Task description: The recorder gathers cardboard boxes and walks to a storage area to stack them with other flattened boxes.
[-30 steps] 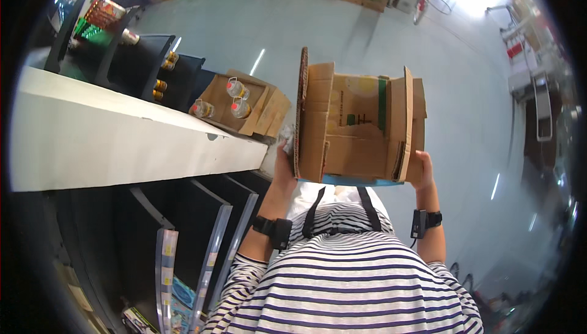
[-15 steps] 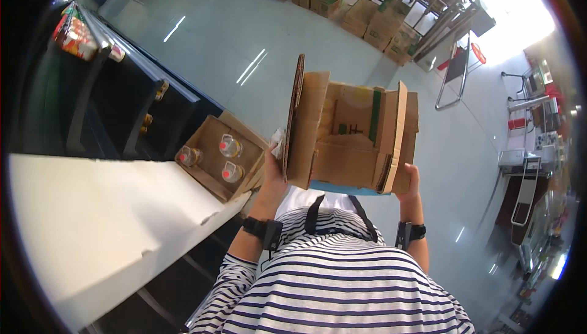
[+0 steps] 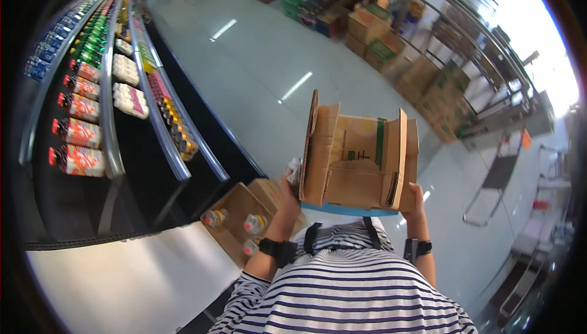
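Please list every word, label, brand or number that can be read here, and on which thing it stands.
I will not copy printed wording, only tell where it stands.
Cardboard box between the left hand and the right hand: dark and green print.
Red-capped bottles: red-and-white print, too small to read.
White packs: purple print, too blurred.
Brown cartons: green print, too blurred.

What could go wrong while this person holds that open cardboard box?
The cardboard box could tip or slip, held by the left hand and right hand at its sides. Its raised flaps might snag or block the view just beyond. A carton of bottles appears close to the left forearm, so a turn that way could perhaps bump it.
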